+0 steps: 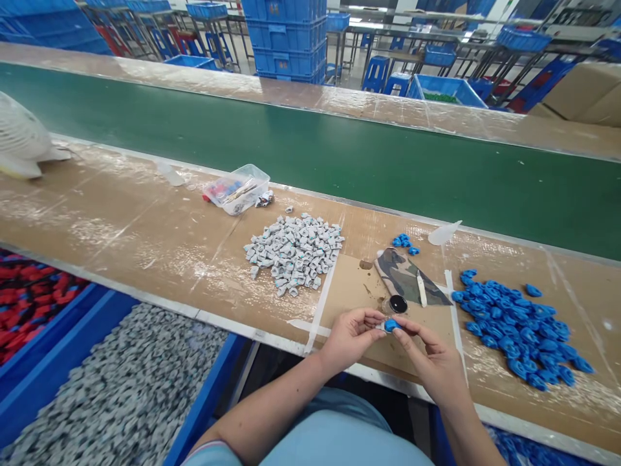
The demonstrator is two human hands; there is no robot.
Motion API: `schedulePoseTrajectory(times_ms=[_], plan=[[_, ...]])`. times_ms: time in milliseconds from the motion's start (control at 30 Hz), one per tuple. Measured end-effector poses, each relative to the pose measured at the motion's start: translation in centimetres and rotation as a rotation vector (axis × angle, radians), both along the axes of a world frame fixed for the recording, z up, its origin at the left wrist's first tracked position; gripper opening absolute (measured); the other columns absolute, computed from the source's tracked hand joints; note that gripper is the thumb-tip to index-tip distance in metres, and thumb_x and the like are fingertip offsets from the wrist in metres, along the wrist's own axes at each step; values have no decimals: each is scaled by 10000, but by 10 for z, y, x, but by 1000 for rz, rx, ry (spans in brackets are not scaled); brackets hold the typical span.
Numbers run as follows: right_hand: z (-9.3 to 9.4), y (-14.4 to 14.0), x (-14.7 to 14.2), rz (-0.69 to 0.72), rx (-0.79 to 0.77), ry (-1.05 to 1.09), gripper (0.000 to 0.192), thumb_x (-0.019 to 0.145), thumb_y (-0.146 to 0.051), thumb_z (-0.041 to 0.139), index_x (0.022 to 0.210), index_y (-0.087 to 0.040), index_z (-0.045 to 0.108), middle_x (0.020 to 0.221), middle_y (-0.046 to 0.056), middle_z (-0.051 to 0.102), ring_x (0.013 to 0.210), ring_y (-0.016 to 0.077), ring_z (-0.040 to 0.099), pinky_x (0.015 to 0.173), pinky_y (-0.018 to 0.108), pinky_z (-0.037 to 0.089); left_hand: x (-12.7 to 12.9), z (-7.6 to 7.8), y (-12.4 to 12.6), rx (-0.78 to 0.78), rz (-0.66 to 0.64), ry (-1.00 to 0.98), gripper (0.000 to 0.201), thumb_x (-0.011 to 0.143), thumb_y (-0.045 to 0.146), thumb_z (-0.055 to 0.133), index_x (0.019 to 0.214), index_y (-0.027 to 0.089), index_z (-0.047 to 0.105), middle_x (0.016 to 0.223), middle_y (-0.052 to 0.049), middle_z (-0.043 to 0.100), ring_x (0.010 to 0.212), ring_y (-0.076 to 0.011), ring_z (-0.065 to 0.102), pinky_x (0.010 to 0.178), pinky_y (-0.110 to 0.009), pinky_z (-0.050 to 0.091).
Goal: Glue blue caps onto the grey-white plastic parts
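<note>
My left hand point(354, 333) pinches a small grey plastic part point(381, 325) at the near edge of the bench. Against it, my right hand point(429, 353) holds a small blue plastic part point(391, 325) between thumb and fingers; the two pieces meet. Just beyond my fingertips stands a small jar point(398, 304) with a dark top or dark contents. A camouflage cloth point(395, 272) lies behind it, with a white-handled tool point(422, 289) on top. The pile of grey parts point(295, 249) is to the left, and the heap of blue parts point(524, 330) to the right.
A clear plastic box point(242, 188) with tools sits at the bench's back. Beyond runs a green conveyor belt point(310, 142). Blue bins with grey parts point(121, 382) and red parts point(33, 298) stand low at left. A white fan-like object point(24, 139) is far left.
</note>
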State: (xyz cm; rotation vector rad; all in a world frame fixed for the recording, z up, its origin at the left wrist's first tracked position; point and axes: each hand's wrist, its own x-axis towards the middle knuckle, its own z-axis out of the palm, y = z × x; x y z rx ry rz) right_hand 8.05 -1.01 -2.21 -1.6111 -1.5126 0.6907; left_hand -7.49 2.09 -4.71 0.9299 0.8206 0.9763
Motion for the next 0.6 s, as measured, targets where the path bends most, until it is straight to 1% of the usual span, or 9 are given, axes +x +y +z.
schedulePoseTrajectory(times_ms=[167,200,267,333,400,500,600], plan=[[3,-1,-3,53,183,-136,188,816,-343,599,912,-231,716,912,53,733,842,200,689,773,327,568,-1,-1,0,35,-24,15,287,702,290,719,939,144,645,909,-89,716,887,-196,666,838,-336,526],[5,0,-2,79,207,-149,172,817,-320,602,911,-233,717,894,47,735,817,190,692,756,309,572,-1,-2,0,42,-27,25,286,710,290,712,945,143,642,909,-90,714,885,-196,666,833,-335,527],[10,2,2,175,227,-164,159,820,-274,600,918,-242,721,862,34,738,771,172,696,716,274,577,-1,-4,-1,68,-37,47,273,726,279,693,956,146,636,918,-91,710,886,-194,665,825,-328,528],[17,5,8,300,204,-179,180,825,-237,585,937,-258,725,851,21,740,748,161,699,688,251,576,-2,-7,-1,111,-61,71,257,736,254,675,967,149,630,925,-89,709,889,-189,665,820,-318,528],[24,7,14,387,154,-198,207,829,-222,565,943,-276,730,839,12,741,730,158,702,651,235,574,-2,-9,-2,159,-94,102,259,738,228,665,982,153,623,920,-82,709,888,-183,664,816,-310,525],[29,9,18,409,79,-199,210,822,-234,559,901,-296,744,791,1,742,671,153,700,583,219,566,-3,-9,-3,179,-136,114,272,732,226,673,989,160,613,897,-68,705,876,-172,660,810,-297,516],[26,8,15,368,14,-129,180,797,-257,587,854,-297,753,785,-1,743,656,157,699,591,226,573,-4,-6,-4,115,-137,63,275,722,266,696,958,153,614,851,-59,689,834,-160,653,783,-279,508]])
